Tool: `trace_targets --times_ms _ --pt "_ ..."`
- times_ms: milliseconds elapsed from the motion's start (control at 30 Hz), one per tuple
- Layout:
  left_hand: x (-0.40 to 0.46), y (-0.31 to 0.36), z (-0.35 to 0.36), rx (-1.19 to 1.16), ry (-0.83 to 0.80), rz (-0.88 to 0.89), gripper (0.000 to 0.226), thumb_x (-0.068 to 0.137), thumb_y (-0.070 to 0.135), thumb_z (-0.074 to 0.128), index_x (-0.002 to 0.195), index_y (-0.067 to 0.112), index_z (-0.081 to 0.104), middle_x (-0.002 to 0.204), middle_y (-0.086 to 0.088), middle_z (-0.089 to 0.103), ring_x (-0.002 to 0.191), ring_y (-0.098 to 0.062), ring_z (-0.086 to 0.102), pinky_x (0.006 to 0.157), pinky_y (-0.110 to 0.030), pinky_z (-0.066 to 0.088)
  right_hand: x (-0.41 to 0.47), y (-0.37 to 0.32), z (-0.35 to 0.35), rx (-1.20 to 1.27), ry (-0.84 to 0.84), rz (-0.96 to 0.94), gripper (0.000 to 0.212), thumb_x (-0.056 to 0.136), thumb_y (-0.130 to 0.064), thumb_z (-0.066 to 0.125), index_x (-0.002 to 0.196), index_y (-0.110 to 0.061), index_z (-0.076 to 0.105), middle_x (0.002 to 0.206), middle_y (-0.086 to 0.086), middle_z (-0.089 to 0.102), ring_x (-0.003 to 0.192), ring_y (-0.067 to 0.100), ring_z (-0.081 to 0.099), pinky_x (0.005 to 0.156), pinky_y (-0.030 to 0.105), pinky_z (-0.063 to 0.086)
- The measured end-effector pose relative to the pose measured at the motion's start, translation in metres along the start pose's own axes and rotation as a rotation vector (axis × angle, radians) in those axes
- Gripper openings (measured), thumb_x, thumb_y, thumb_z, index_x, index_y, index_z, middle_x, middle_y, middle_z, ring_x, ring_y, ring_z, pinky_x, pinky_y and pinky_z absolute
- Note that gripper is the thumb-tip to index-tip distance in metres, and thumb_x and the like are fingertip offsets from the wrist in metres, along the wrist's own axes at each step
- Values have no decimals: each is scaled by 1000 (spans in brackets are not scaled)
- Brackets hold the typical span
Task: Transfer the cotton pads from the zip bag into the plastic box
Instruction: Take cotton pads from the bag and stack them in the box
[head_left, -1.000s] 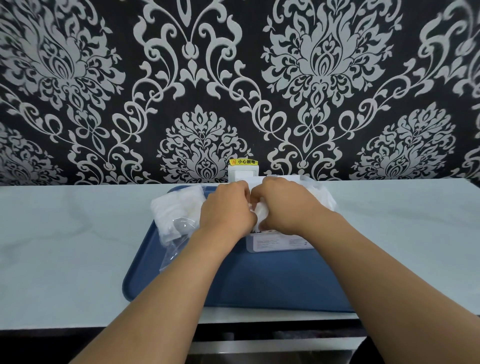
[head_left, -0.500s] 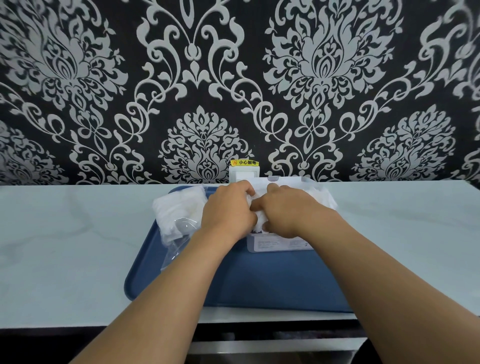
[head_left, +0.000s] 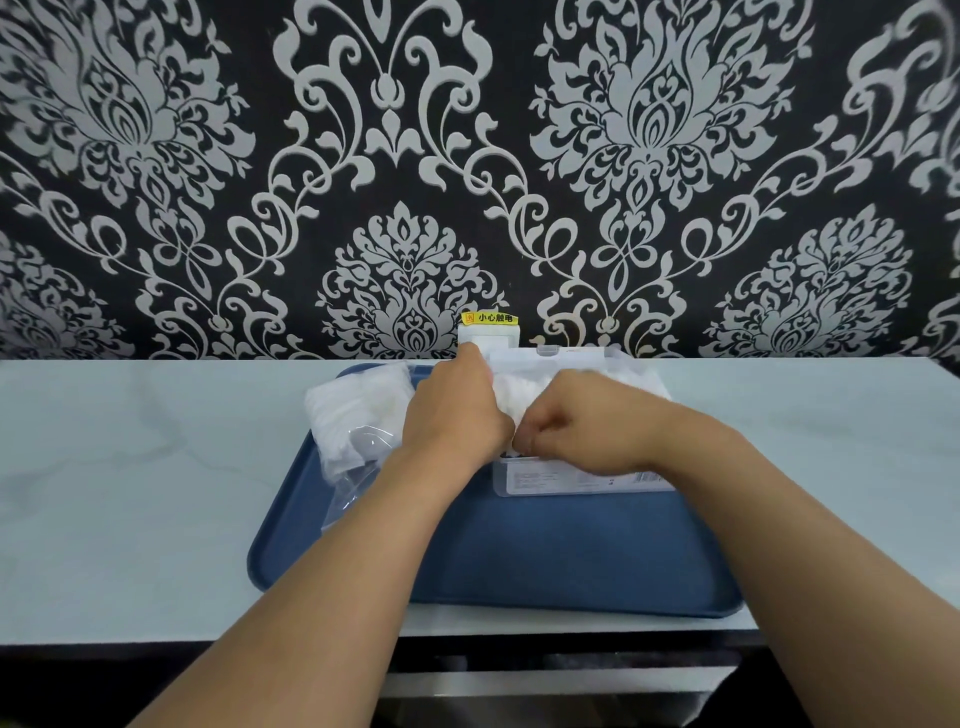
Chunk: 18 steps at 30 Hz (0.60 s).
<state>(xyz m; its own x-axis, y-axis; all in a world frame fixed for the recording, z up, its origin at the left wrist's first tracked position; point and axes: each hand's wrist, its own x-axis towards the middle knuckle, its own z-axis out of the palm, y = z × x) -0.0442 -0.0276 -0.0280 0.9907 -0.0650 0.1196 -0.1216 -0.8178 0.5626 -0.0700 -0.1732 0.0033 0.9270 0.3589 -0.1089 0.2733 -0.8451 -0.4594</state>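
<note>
A clear plastic box (head_left: 582, 480) stands on the far right part of a blue tray (head_left: 545, 556), its lid raised behind it. White cotton pads (head_left: 519, 395) fill its left end. My left hand (head_left: 454, 415) and my right hand (head_left: 582, 421) meet over the box, fingers curled down on the pads; the fingertips are hidden. To the left lies the clear zip bag (head_left: 358, 415), still holding a wad of white pads, its open end trailing toward me.
The tray sits on a pale marble counter (head_left: 130, 493) against a black-and-silver patterned wall. A white socket with a yellow warning label (head_left: 489, 327) is on the wall just behind the box. The counter's front edge drops off below the tray.
Both hands have stayed over the box. My right hand drew slightly toward me and curled tighter on the pads, exposing more white pads behind it.
</note>
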Motion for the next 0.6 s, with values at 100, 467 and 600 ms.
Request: trace_targets --times_ms 100,467,600 --pt "4 -1 0 16 -16 19 27 73 10 68 95 23 58 105 -3 63 98 -28 60 72 -35 49 8 4 10 -5 5 52 22 92 -15 55 95 -15 76 85 1 71 81 18 61 73 30 49" --pt "-13 -25 -69 -332 -25 209 22 89 16 72 110 21 71 101 4 73 93 -7 70 88 -20 55 0 -32 -1 0 339 -77 25 85 -10 52 82 -15 77 74 3 73 68 19 65 70 40 57" --pt "-19 -71 -92 -229 142 157 26 93 24 67 119 21 70 120 8 70 113 -5 62 102 -28 48 -11 -83 15 157 121 -285 23 82 -5 59 83 -12 81 53 -12 67 51 0 58 53 12 43"
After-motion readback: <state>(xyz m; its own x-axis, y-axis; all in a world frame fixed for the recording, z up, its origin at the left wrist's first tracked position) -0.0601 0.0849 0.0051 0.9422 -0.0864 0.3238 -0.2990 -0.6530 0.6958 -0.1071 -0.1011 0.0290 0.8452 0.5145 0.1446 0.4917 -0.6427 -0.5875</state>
